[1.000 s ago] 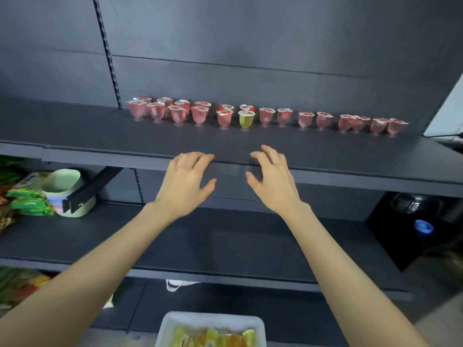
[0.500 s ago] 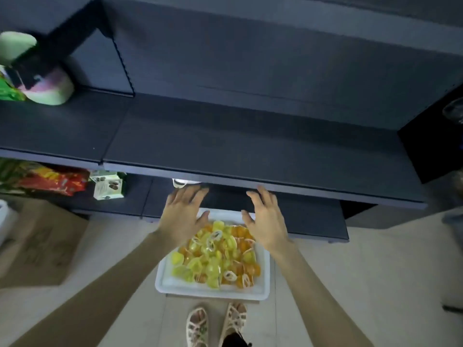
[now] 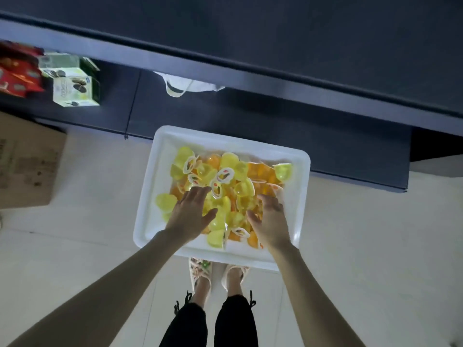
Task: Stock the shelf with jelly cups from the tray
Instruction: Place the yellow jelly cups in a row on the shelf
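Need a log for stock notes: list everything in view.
tray: one, white, on the floor
jelly cups: many, yellow and orange, heaped in tray
shelves: dark, across the top
box: one, pale green, low shelf, left
packets: red, left of box, count unclear
bag: one, white, under shelf edge
carton: one, brown, floor, left
sandals: two, pale, below tray
left hand: one, open, over cups
right hand: one, over cups, grip unclear
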Demonstrator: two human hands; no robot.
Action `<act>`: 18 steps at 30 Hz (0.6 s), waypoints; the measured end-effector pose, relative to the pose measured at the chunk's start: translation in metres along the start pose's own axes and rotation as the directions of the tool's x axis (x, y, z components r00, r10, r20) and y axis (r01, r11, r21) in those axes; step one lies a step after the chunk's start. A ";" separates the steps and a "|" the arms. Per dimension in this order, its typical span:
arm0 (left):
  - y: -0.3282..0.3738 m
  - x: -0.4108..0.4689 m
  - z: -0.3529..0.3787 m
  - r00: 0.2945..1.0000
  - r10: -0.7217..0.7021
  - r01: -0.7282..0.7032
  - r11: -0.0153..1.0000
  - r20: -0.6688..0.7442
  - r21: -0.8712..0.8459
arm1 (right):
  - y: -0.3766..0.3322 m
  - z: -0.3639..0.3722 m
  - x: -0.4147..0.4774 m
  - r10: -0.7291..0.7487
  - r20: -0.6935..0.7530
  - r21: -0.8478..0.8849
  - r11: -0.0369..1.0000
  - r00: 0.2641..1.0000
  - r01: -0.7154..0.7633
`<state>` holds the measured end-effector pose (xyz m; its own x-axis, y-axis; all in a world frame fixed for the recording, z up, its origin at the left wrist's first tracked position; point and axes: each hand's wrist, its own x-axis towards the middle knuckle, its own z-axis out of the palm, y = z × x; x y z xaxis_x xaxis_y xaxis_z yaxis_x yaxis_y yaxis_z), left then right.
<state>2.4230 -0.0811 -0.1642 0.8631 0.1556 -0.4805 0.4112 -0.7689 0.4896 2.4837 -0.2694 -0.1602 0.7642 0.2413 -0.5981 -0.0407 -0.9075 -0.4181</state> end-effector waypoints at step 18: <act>-0.034 0.055 0.069 0.971 -0.204 0.180 0.968 -0.126 -0.175 | 0.032 0.077 0.062 0.235 -0.117 0.480 0.864 0.965 -0.152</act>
<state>2.4366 -0.0891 -0.2576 0.7912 0.3855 -0.4748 0.6049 -0.6076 0.5147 2.4802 -0.2576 -0.2629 0.8030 -0.0207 -0.5956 -0.4605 -0.6558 -0.5982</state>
